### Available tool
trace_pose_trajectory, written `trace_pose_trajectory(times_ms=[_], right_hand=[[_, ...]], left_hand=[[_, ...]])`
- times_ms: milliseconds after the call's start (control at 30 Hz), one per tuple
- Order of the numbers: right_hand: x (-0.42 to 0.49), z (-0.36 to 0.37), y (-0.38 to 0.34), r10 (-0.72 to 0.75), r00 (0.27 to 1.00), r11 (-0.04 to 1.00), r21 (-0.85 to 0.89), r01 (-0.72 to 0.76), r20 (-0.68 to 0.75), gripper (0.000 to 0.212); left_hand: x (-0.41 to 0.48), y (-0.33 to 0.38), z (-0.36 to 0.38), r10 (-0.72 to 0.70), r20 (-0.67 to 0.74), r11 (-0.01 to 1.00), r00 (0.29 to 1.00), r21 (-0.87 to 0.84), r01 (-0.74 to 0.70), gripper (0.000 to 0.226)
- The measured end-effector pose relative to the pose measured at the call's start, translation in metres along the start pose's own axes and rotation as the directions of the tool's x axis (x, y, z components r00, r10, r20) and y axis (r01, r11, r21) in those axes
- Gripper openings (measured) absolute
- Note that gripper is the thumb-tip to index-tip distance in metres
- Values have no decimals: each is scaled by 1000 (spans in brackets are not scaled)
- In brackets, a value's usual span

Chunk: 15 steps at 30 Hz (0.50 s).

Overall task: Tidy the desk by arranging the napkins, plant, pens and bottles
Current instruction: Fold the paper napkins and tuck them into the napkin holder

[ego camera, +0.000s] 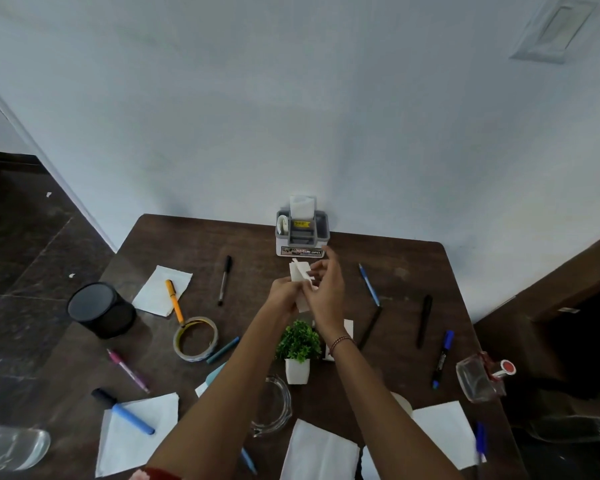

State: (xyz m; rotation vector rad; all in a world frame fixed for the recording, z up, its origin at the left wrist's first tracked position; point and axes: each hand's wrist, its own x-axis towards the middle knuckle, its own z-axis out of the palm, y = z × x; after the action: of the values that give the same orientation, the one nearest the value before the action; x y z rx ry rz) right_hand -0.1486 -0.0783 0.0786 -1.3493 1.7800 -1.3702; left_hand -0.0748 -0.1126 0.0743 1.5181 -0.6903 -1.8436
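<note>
At the far left edge a clear bottle (11,448) lies on its side, and behind it a black round pot (101,310) stands at the worktop (402,271) border. Near the pot an orange pen (174,301) lies across an open napkin (153,292), with its lower end touching a tape roll (195,338). A pink pen (128,370) lies in front, and a blue marker (129,415) rests on a second napkin (136,441). A black pen (224,280) lies alone further back. In the middle both hands meet above the worktop, in front of a grey organizer (302,233) that stands against the wall. The left hand (284,292) has its grip closed around the lower part of a folded napkin (300,282); the right hand (326,289) pinches the upper part with thumb and finger, while its other fingers are loosely spread. Under the forearms stands a small plant (298,348) in a white pot. To the right lie a blue pen (369,285), a dark marker (442,358) and, at the edge, a glass bottle (482,379) with a red cap.
</note>
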Motion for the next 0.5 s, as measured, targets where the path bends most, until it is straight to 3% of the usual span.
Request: trace_pose_trajectory(times_ms=[167,333,500], right_hand=[[-2,11,-1,18,998,1000,0,-18,54,63],[-2,19,-3,67,994,998,-10,-67,91,48],[11,27,7,82,997,994,-65,-82,-6,25]], left_hand=[[5,7,-7,-17,-21,1000,1000,-11,16,23],[8,12,-14,-61,63,974,996,-216,73,35],[19,12,-17,-19,-56,996,998,-85,15,31]])
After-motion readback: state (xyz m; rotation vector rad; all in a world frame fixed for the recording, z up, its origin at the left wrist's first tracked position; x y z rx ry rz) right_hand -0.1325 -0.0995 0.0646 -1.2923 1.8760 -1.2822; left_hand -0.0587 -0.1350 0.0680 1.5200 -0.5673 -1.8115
